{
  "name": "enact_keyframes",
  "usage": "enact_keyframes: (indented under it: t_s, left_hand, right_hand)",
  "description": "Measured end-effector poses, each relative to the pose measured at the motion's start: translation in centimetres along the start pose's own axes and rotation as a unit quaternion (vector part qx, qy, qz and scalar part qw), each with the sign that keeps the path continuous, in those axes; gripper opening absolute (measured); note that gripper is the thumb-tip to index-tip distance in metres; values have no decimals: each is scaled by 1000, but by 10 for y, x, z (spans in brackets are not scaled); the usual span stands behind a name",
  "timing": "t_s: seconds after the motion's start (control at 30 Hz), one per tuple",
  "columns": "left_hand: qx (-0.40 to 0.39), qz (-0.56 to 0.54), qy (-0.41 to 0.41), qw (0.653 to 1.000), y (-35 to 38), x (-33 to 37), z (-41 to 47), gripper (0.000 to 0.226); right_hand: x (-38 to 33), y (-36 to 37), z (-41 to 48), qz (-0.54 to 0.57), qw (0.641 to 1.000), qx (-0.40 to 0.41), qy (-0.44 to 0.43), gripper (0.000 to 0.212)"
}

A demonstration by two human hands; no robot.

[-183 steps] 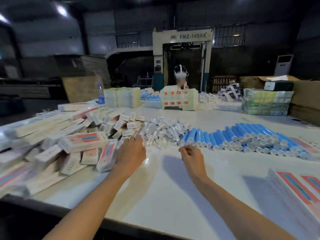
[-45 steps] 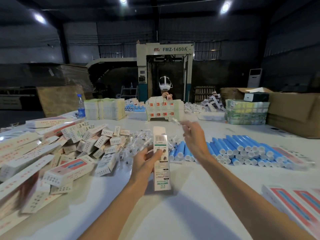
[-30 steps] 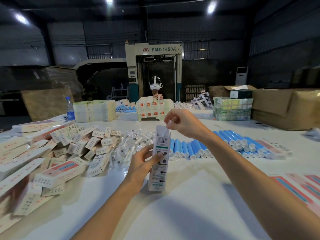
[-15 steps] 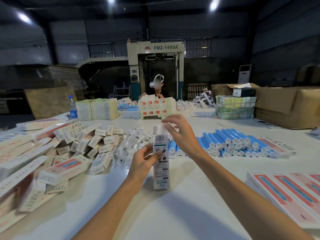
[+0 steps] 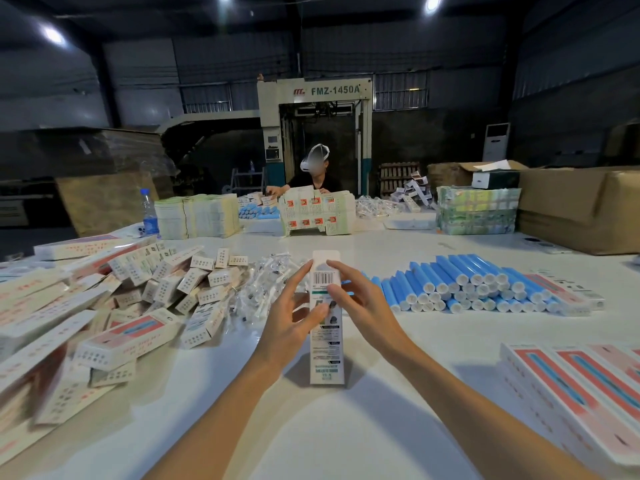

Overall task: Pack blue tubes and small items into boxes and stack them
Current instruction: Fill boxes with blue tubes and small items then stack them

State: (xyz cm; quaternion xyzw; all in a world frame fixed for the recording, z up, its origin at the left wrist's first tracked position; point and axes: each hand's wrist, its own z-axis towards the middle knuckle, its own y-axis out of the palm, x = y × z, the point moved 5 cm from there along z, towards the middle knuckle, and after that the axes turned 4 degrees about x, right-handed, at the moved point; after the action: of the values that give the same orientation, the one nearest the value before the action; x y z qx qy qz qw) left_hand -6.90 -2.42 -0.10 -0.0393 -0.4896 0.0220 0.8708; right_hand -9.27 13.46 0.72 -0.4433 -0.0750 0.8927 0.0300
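Both hands grasp one box (image 5: pixel 326 327) standing upright on the table (image 5: pixel 311 438): the left hand (image 5: pixel 289 327) thumbs its front and the right hand (image 5: pixel 367 306) pinches near its top. It seems filled and about to be closed. Right of the box lie many blue tubes (image 5: pixel 467 285), behind it small packets (image 5: pixel 266 289), and near-right finished boxes (image 5: pixel 571 386). Most of the packing is left.

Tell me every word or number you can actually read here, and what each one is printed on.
"FMZ-1450A": on the machine at the back; the red logo beside it is too blurred to read.
upright box, gripped by the left hand and right hand: a barcode and print, too small to read.
piled boxes: print blurred, unreadable.
bottle: label unreadable.
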Motion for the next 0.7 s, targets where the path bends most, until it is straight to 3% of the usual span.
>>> enact_keyframes:
  t_s: [0.13, 0.3, 0.4, 0.47, 0.53, 0.7]
  left_hand:
    - [-10, 21, 10, 1000, -2, -1, 2, 61]
    - [-28, 35, 3, 999, -2, -7, 3, 60]
    - [-46, 29, 7, 998, 1, -6, 3, 59]
    - [-62, 15, 1, 998, 4, -5, 2, 57]
    - [-77, 0, -12, 997, 5, -5, 0, 57]
    - [-97, -16, -28, 995, 6, -5, -1, 58]
  right_hand:
    - [-4, -1, 1, 6, 1000, -17, 10, 23]
    - [-2, 1, -2, -21, 998, -49, 41, 25]
    - [-6, -8, 2, 32, 998, 0, 56, 32]
    - [-8, -18, 6, 58, 996, 43, 55, 23]
    - [-10, -23, 7, 67, 995, 48, 56, 13]
    - [-7, -30, 10, 80, 991, 24, 101, 21]
